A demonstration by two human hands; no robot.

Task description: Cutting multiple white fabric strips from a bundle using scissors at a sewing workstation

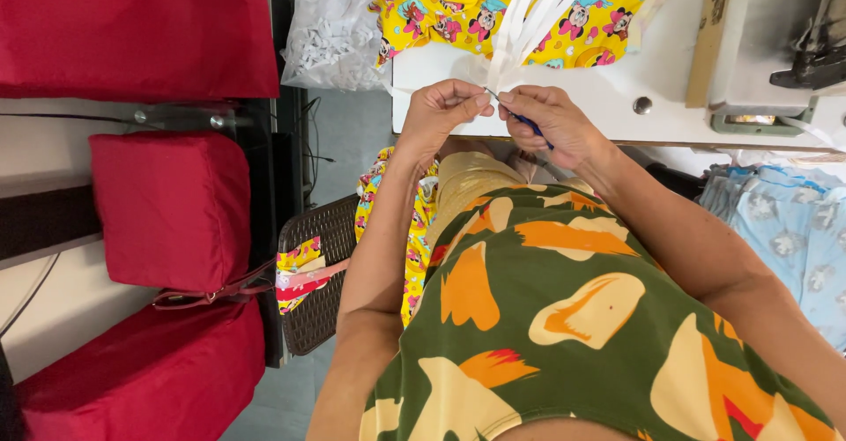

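Head view, looking down our own torso. Our 2 hands meet at the near edge of the white desk (608, 97). The left hand (445, 111) is curled, thumb and fingertips pinched on the lower end of a bundle of white strips (529, 14). The right hand (555, 124) is closed around a small blue-handled tool (526, 122), its thin tip touching the strips where the left fingers pinch them. The strips run up over yellow cartoon-print fabric (441, 0) lying on the desk. A sewing machine base (758, 44) stands at the desk's right. Red cushions (167, 212) lie to our left, pale blue fabric (793, 229) to our right.
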